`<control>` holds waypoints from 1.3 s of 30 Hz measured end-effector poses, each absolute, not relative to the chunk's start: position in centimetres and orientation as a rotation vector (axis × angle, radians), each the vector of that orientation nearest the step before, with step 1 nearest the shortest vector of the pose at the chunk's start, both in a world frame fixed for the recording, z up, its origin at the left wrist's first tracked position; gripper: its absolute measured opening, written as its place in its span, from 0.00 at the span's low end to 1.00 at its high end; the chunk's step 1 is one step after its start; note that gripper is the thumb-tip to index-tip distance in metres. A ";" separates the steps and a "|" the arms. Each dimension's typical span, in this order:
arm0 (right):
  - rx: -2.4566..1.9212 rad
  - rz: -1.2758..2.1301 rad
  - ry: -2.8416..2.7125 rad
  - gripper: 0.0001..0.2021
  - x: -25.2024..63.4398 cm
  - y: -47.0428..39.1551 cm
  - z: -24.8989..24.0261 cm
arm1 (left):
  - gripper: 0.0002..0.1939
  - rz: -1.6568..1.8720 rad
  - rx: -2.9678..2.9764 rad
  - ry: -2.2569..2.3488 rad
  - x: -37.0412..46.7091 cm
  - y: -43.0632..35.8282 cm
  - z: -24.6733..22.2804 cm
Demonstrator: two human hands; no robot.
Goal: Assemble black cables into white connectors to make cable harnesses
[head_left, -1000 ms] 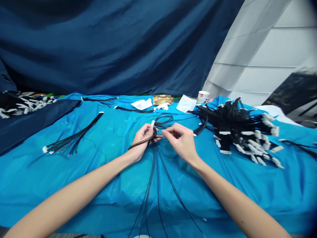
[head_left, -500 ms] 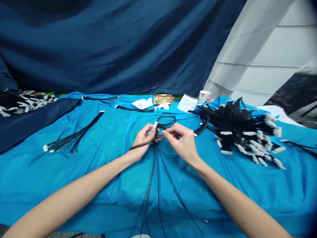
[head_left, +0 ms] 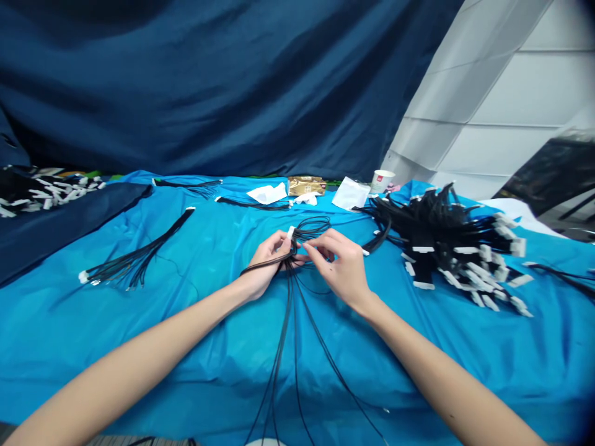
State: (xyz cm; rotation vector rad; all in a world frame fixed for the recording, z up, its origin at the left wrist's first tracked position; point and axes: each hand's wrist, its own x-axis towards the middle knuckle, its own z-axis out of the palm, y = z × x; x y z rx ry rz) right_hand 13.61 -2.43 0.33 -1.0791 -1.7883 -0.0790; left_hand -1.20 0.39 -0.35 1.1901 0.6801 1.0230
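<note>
In the middle of the view, my left hand (head_left: 268, 263) is closed around a black cable bundle (head_left: 312, 228). A white connector (head_left: 291, 232) sticks up at its thumb. Part of the bundle loops beyond the fingers, some cables cross my left wrist, and several long strands (head_left: 297, 359) hang toward me over the cloth. My right hand (head_left: 341, 263) is at the bundle's right side, thumb and index finger pinched together near the cables by the connector. A thin strand seems to lie in that pinch, though the fingertips partly hide it.
A large pile of black cables with white connectors (head_left: 437, 235) lies right; another pile (head_left: 51, 192) is far left. Separate cable bundles (head_left: 144, 254) rest on the blue cloth (head_left: 195, 353). At the back are a paper cup (head_left: 382, 181), a gold packet (head_left: 307, 185) and white papers (head_left: 352, 193).
The cable loops beyond my hands have shifted slightly and spread a little. Both hands keep nearly the same place and grip.
</note>
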 end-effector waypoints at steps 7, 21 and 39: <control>-0.760 -0.769 -2.075 0.09 14.9 -1.9 -0.1 | 0.03 1.085 0.925 0.649 -2.4 1.7 0.9; -0.932 -0.825 -1.985 0.04 16.5 -1.1 0.7 | 0.07 1.050 0.764 0.627 -3.6 2.4 2.8; -0.551 -0.916 -2.060 0.08 13.5 -2.9 0.0 | 0.10 0.948 0.672 0.663 -2.1 1.4 1.8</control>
